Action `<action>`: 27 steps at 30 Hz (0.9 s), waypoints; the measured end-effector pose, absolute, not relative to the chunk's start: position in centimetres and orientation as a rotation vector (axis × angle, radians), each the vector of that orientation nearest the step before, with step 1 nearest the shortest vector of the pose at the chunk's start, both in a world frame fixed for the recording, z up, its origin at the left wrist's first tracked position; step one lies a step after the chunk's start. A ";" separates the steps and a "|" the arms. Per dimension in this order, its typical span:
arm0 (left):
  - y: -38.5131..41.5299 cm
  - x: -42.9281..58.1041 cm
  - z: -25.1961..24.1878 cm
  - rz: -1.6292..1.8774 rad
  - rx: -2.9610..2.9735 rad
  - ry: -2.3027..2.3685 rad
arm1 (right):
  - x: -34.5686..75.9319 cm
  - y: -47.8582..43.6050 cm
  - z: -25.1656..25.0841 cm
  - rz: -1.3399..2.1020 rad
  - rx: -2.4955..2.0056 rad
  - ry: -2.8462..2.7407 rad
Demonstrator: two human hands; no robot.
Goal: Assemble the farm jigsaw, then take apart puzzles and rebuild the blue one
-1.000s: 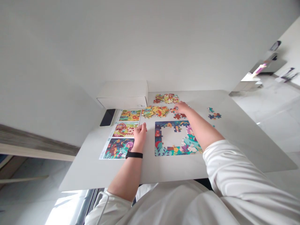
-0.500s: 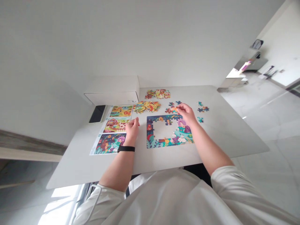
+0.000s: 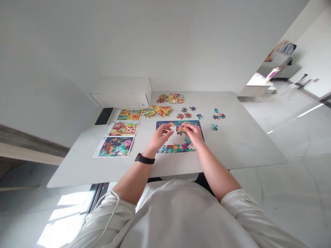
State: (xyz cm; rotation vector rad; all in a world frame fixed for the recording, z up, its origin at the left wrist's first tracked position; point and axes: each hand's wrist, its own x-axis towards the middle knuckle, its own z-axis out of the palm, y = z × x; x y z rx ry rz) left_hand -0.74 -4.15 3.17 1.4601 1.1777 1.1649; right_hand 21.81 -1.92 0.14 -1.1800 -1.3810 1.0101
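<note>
Firstly, one partly assembled jigsaw puzzle [image 3: 165, 126] is lying near the centre of the frame on a white table [image 3: 240, 144], with a gap showing in its middle, and two hands are working over it. The right hand [image 3: 194, 134] is curling its fingertips [image 3: 186, 126] around one orange-brown puzzle piece [image 3: 181, 130], gripping it just above the puzzle's middle. The left hand [image 3: 160, 136] is reaching in from the lower left with its fingers spread open, apparently gripping nothing; one small orange piece [image 3: 171, 124] is lying just beyond its fingertips, though contact is too small to tell. One black wristband [image 3: 144, 158] is circling the left wrist. Two heaps of loose pieces are sitting above the puzzle: one upper heap [image 3: 170, 99] and one lower heap [image 3: 157, 111]. Five separate pieces [image 3: 188, 115] are scattered to the upper right of the puzzle, and three small clusters of pieces [image 3: 218, 116] are lying farther right. Three printed picture sheets [image 3: 123, 128] are running in a column at the left, with one black smartphone [image 3: 104, 116] and one white box [image 3: 121, 93] lying toward the upper left.
</note>
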 end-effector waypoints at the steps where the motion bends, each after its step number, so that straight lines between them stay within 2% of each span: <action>1: -4.3 -0.2 2.9 1.166 1.532 1.204 | 21.5 -2.1 0.1 1.010 -1.159 -1.433; 5: -4.6 0.4 1.7 1.170 1.643 1.235 | 20.9 -2.8 0.1 1.016 -1.108 -1.559; 13: -4.7 -0.8 0.6 1.145 1.126 1.114 | 20.4 -3.0 0.1 1.107 -1.104 -1.559; 23: -5.2 -0.6 0.9 1.092 1.249 1.169 | 20.7 -2.9 -0.3 1.078 -1.164 -1.511; 27: -5.0 -0.8 0.8 1.113 1.195 1.178 | 20.6 -3.2 0.1 0.968 -1.157 -1.564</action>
